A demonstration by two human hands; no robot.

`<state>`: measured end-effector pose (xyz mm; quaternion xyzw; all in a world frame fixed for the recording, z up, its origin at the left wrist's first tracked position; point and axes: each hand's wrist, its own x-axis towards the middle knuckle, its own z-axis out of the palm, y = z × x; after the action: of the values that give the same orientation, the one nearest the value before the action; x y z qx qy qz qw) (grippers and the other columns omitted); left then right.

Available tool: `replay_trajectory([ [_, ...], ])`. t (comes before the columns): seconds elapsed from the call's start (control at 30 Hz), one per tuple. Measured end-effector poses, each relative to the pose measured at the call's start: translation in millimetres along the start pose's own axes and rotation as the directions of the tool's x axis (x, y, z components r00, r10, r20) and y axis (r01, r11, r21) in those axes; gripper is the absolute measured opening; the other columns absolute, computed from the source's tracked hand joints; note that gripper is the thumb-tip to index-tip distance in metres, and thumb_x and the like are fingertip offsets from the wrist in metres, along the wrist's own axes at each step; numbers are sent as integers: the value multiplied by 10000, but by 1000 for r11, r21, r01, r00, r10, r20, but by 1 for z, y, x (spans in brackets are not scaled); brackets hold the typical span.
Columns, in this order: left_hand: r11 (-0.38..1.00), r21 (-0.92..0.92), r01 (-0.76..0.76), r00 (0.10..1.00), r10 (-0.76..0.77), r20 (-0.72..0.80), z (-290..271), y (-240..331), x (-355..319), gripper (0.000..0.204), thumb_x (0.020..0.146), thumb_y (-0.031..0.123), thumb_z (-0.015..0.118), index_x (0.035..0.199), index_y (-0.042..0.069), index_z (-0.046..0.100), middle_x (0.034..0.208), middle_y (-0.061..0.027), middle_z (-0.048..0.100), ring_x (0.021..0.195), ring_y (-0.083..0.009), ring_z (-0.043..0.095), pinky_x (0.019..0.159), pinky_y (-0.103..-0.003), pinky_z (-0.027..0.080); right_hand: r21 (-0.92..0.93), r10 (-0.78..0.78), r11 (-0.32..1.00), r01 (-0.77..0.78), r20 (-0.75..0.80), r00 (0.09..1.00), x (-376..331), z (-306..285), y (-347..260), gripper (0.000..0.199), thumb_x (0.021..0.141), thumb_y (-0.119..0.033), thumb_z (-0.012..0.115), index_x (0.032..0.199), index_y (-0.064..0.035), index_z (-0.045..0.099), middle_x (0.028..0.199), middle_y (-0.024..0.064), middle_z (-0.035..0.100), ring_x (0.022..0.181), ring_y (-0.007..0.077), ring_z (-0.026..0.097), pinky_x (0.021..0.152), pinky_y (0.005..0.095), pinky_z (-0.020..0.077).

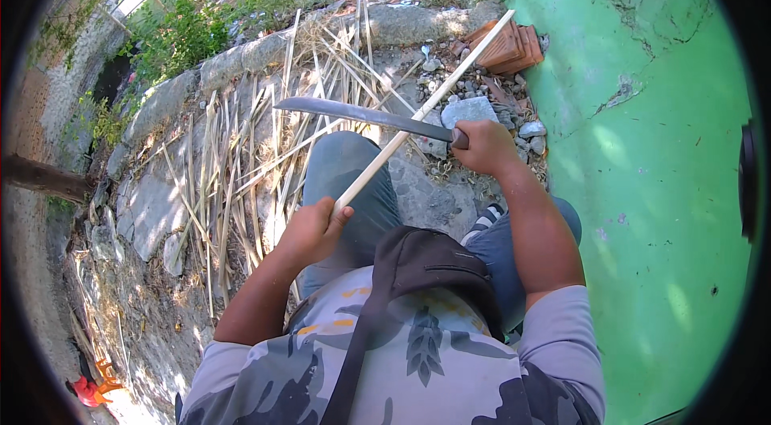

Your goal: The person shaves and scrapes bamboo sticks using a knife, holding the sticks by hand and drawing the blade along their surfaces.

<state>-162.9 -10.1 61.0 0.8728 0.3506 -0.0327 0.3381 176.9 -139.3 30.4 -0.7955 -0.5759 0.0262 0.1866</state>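
Observation:
My left hand (314, 230) is closed around the lower end of a long pale wooden strip (452, 79), which slants up and away to the right over my knee. In my right hand (487, 147) is the dark handle of a machete (363, 113). Its long blade points left and crosses the strip near the middle; whether the edge touches the wood I cannot tell. Many loose split strips (227, 176) lie in a spread heap on the ground to the left of my knees and beyond them.
A green wall (642, 184) runs along my right side. Reddish roof tiles (511, 50) are stacked at its far corner, beside rubble and a pale stone block (469, 111). A low stone kerb (249, 55) borders the ground ahead, with plants behind it. A dark trunk (44, 176) juts in at left.

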Motion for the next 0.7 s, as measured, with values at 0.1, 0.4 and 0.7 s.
replay_trajectory([
  [0.1, 1000, 6, -6, 1000, 6, -14, 3, -2, 1, 510, 1020, 473, 506, 842, -3, 541, 719, -251, 612, 708, -472, 602, 631, -515, 453, 0, -6, 1000, 6, -24, 1000, -1, 0, 0, 201, 741, -276, 708, 861, -119, 676, 770, 154, 685, 772, 375, 685, 693, 491, 540],
  [0.4, 1000, -1, -27, 999, 27, -40, 9, -6, 3, 523, 1024, 483, 500, 840, -5, 543, 690, -216, 583, 637, -402, 583, 597, -471, 439, 15, -30, 999, 30, -14, 999, 0, 0, 0, 200, 745, -281, 709, 860, -122, 674, 753, 157, 680, 761, 381, 682, 690, 496, 535],
  [0.7, 992, -125, 4, 1000, -5, -13, 17, -20, 10, 554, 1038, 509, 442, 863, -1, 567, 713, -214, 596, 680, -409, 592, 638, -471, 452, 36, -33, 999, 34, -43, 999, -1, 0, -1, 197, 740, -277, 718, 848, -121, 665, 750, 156, 679, 758, 385, 679, 685, 498, 532],
])
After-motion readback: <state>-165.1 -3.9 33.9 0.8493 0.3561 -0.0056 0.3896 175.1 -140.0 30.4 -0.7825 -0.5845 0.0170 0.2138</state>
